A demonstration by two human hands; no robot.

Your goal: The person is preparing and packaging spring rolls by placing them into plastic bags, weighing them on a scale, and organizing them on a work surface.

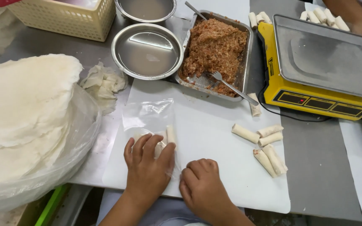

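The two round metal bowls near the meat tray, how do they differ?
The nearer bowl shows whole, beside the meat tray; the farther bowl is cut by the picture's top edge. The nearer bowl looks wider. Both are shiny metal and hold cloudy liquid.

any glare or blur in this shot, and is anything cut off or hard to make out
Head view: sharp overall, soft even light with faint shadows; glare streaks on the round steel bowl and the scale's pan; the thin wrapper is translucent and hard to outline; left hand and right hand hide part of the roll; the basket is cropped.
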